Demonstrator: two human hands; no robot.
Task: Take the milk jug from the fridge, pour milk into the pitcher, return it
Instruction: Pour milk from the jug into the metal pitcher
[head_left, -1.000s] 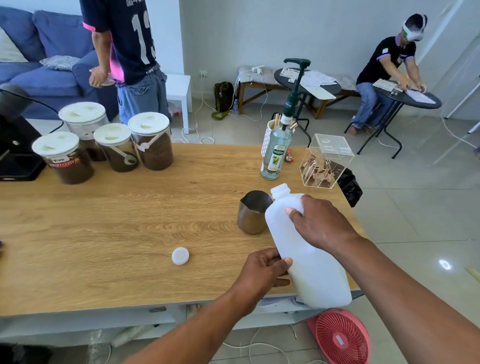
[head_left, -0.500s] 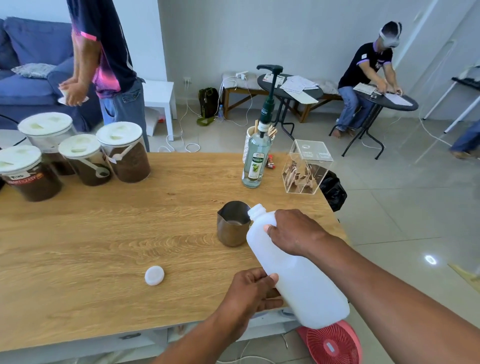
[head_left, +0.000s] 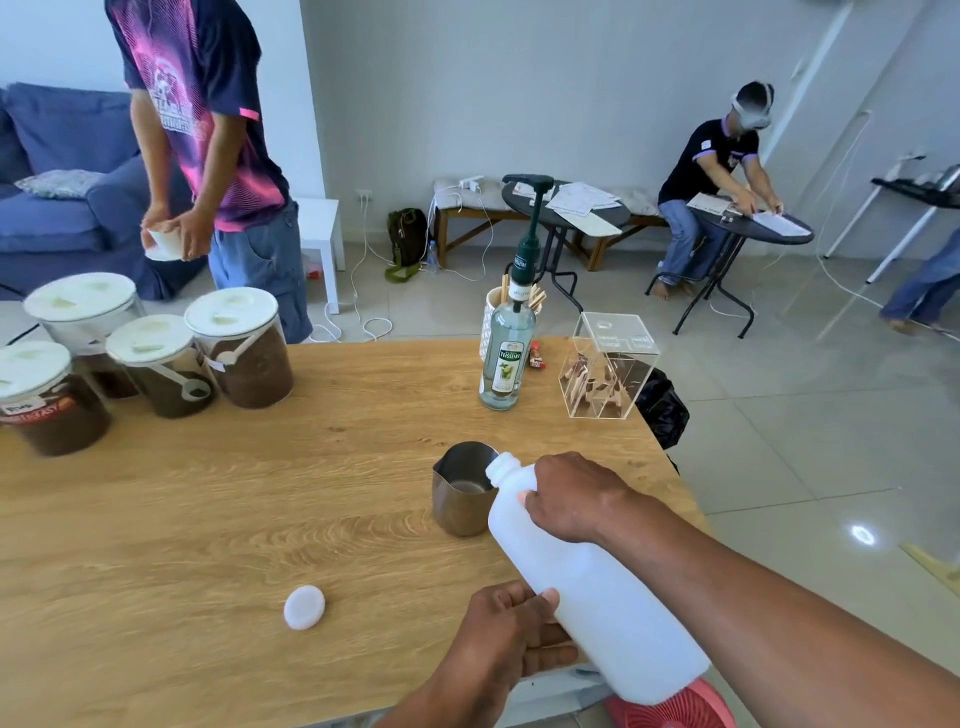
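A white plastic milk jug is held tilted in the lower right of the frame, its uncapped neck lowered over the rim of a steel pitcher that stands on the wooden counter at lower centre. The right hand is wrapped over the jug's upper part near the neck, fingers curled round it. The left hand is cupped under the jug's lower side, thumb laid against the white wall; this grip too is closed round the jug. Whether milk is running cannot be told.

A round white cap lies on the counter to the left of the left hand, apart from the pitcher. Above the pitcher in the frame a clear syrup bottle with a dark green pump is seen; "TEISSEIRE" can be read on its label. Just right of it stands a clear acrylic box with wooden pieces inside. At the left edge four white-lidded canisters of brown grounds are grouped; on the nearest a red label ending in "EASY" is partly legible. A person in a pink-and-navy shirt stands in the upper left, and another is seated at a round black table in the upper right.
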